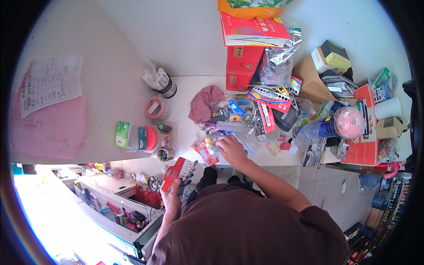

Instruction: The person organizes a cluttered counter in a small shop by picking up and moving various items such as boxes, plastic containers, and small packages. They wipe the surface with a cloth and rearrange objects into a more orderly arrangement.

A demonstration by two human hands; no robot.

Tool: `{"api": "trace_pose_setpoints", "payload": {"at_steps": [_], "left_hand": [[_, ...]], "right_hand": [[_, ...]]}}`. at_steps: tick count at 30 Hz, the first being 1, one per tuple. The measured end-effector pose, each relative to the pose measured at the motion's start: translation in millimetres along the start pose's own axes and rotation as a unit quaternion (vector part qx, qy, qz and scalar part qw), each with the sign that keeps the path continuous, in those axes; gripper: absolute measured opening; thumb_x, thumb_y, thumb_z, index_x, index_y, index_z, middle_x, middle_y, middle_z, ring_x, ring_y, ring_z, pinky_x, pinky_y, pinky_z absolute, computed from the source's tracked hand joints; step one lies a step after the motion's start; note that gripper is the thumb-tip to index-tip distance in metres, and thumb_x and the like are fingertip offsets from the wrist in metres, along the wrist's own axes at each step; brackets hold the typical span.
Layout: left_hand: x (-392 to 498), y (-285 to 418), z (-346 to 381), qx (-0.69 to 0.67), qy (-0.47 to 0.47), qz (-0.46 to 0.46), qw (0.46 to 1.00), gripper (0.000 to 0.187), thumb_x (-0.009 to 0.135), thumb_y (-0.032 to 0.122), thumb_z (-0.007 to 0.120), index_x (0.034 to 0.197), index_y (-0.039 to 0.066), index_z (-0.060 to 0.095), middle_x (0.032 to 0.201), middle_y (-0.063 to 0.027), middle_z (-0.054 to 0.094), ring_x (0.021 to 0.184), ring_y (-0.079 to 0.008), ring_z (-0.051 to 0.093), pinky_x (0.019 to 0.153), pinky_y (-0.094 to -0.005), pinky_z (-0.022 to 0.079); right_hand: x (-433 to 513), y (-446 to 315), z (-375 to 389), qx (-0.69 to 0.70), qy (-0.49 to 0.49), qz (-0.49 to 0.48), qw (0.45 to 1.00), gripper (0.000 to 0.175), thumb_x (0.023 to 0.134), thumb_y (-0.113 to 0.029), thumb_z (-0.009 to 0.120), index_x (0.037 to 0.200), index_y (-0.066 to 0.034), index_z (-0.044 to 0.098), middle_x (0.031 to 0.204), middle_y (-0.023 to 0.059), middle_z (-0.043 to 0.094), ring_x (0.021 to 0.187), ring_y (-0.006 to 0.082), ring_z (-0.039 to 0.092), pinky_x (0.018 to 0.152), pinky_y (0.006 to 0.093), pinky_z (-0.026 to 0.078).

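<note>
My left hand (171,198) grips a red-and-white packaging card (174,173) below the table's front edge. Small shiny blue and silver items (188,173) show at the card's right side; what they are is too small to tell. Over the table my right hand (233,151) pinches a small clear plastic bag (211,144) with yellow and green bits inside. Flat red card packets (206,155) lie just below that bag. Beyond my right fingers are long clear plastic sleeves (243,139) and a round white lid (201,134).
A dusty-pink cloth (207,101), scissors (253,124) and loose packets crowd the middle. Red boxes (243,68) carry a thick red book (255,31) at the back. Tubs and a jar of dark bits (165,154) line the left. A pink ball (349,122) sits right.
</note>
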State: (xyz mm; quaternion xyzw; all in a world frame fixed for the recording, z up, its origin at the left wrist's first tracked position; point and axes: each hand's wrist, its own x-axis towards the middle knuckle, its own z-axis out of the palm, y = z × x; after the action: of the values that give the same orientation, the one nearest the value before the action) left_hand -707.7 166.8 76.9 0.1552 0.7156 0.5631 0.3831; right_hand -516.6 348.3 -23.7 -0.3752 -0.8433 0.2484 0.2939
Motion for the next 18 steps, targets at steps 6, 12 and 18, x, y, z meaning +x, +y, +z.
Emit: {"api": "trace_pose_setpoints", "payload": {"at_steps": [6, 12, 18], "left_hand": [[-3, -1, -3, 0.002, 0.002, -0.004, 1.000, 0.032, 0.088, 0.016, 0.065, 0.115, -0.001, 0.061, 0.108, -0.0061, 0.065, 0.097, -0.0139, 0.056, 0.089, -0.0297, 0.042], [3, -4, -2, -0.007, -0.003, -0.022, 1.000, 0.029, 0.085, 0.012, 0.068, 0.113, 0.002, 0.064, 0.100, -0.0032, 0.067, 0.091, -0.0113, 0.057, 0.086, -0.0279, 0.043], [7, -14, 4, -0.024, 0.023, -0.026, 0.999, 0.028, 0.084, 0.012, 0.069, 0.109, 0.000, 0.064, 0.099, -0.0062, 0.067, 0.088, -0.0138, 0.059, 0.083, -0.0300, 0.044]], "right_hand": [[-18, 2, -59, -0.026, 0.070, 0.056, 0.996, 0.019, 0.072, -0.004, 0.068, 0.088, -0.0091, 0.061, 0.090, 0.0043, 0.059, 0.087, 0.0266, 0.058, 0.070, 0.0371, 0.049], [-56, 19, -70, -0.147, 0.026, 0.111, 0.983, 0.018, 0.073, -0.007, 0.066, 0.091, -0.0107, 0.061, 0.094, 0.0030, 0.059, 0.091, 0.0251, 0.057, 0.072, 0.0368, 0.050], [-70, 15, -70, -0.137, 0.055, 0.122, 0.981, 0.026, 0.075, -0.009, 0.062, 0.101, -0.0121, 0.062, 0.105, 0.0032, 0.059, 0.098, 0.0245, 0.057, 0.080, 0.0359, 0.050]]}}
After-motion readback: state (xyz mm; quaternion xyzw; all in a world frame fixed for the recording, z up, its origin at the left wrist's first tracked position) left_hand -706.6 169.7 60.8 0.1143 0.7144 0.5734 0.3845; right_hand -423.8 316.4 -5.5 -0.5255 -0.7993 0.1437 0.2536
